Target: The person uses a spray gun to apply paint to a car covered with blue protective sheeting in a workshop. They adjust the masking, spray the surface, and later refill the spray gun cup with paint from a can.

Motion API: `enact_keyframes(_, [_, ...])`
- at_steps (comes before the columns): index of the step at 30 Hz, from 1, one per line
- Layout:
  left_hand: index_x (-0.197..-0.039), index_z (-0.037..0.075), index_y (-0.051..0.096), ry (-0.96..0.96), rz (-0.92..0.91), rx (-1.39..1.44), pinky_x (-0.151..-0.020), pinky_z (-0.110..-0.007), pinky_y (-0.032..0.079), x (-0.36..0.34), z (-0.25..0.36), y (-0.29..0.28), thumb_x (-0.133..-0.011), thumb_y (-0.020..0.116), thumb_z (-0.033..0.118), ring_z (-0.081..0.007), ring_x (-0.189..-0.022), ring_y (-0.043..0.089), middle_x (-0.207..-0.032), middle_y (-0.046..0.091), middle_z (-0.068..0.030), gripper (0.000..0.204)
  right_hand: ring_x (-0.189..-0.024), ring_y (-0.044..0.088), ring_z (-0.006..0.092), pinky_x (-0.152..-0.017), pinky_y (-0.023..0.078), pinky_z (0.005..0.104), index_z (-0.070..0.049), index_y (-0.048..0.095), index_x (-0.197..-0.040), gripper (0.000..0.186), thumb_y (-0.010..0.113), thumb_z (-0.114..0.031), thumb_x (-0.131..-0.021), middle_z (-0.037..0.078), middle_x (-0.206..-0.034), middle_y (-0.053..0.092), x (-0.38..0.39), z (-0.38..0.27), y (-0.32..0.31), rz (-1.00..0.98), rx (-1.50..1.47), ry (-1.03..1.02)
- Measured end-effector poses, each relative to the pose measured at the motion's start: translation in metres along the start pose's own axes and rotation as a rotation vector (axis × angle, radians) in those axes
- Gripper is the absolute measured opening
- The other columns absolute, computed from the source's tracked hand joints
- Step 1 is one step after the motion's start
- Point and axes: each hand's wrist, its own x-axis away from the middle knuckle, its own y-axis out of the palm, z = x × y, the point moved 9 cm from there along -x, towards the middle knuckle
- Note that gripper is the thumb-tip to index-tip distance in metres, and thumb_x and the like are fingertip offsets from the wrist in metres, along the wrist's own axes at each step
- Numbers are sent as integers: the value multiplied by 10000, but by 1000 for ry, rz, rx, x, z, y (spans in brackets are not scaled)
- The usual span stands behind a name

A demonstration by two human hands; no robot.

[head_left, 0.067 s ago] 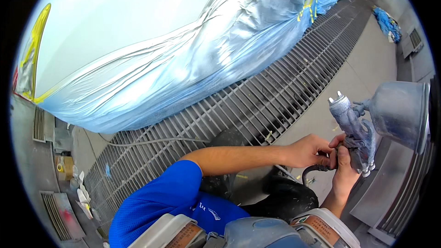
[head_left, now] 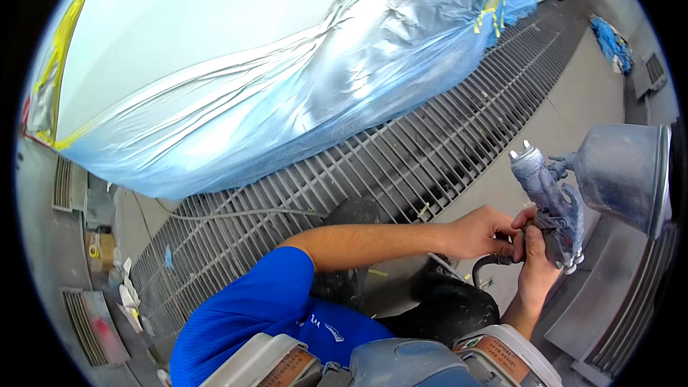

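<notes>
While left hand (head_left: 474, 233) and right hand (head_left: 537, 274) grip a spray gun (head_left: 550, 193), black hose (head_left: 493, 259) curves beneath. Floor grating (head_left: 403, 161) borders masking film (head_left: 287, 125).

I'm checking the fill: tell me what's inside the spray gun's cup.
Only the grey outer wall of the cup on the spray gun shows; whatever it holds is hidden.
</notes>
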Motion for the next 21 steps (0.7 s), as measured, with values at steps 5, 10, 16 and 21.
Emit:
enact_keyframes(5, [-916,42,684,-15,-3,-181,-711,-303,524,14,17,-21,-842,710,78,-141,-814,649,-850,679,-54,87,-516,432,57,-463,315,197,16,578,-1055,309,649,-250,-916,88,-884,594,-5,3,23,-64,-13,-6])
enact_keyframes(10, [-915,44,689,-75,118,-204,-692,-295,516,28,13,-37,-829,714,70,-122,-812,642,-841,677,-30,93,-515,427,53,-459,306,194,15,582,-1047,339,670,-280,-904,81,-870,599,-6,7,40,-105,-1,16])
enact_keyframes(16, [-867,40,673,-27,118,-148,-707,-290,512,39,21,-36,-851,698,78,-129,-830,642,-839,678,-24,48,-554,458,61,-489,347,204,27,593,-1099,323,667,-206,-887,83,-880,615,-1,15,46,-134,-18,59])
enact_keyframes(21, [-855,29,656,24,121,-139,-728,-303,516,43,23,-32,-871,681,88,-135,-845,646,-846,681,-32,66,-574,472,63,-508,370,209,32,595,-1130,340,663,-188,-880,80,-876,618,2,12,47,-145,-3,60])
